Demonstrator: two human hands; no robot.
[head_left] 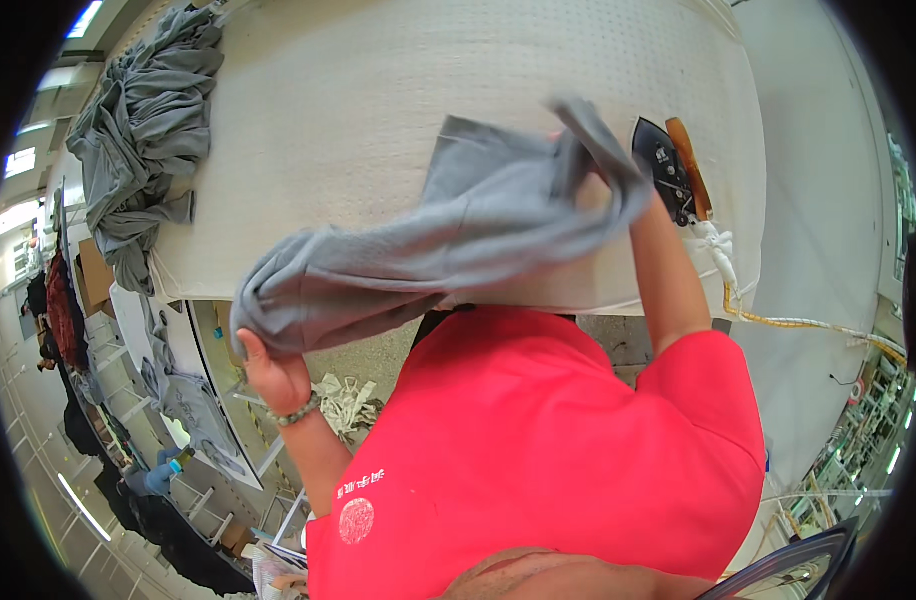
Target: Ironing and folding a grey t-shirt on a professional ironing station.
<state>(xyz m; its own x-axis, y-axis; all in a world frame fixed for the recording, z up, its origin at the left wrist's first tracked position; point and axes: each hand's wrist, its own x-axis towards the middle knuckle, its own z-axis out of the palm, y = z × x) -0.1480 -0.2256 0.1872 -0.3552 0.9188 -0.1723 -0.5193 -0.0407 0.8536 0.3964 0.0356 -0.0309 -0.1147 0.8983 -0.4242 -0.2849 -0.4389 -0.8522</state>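
Clamps the left end of the grey garment (418, 250) in the left hand (276, 380), with only the thumb clear and fingers hidden behind cloth. Holds it above the near edge of the pale table (358, 90), left of the iron (668, 172). Blurs around the partly covered right hand (597, 187); cannot tell how those fingers close.

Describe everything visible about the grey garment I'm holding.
The grey garment looks like plain, soft fabric, wrinkled and partly blurred. It stretches between your left hand, gripping its rounded, bunched end, and your partly covered right hand. A squarish flap spreads over the pale table; whether it touches is unclear.
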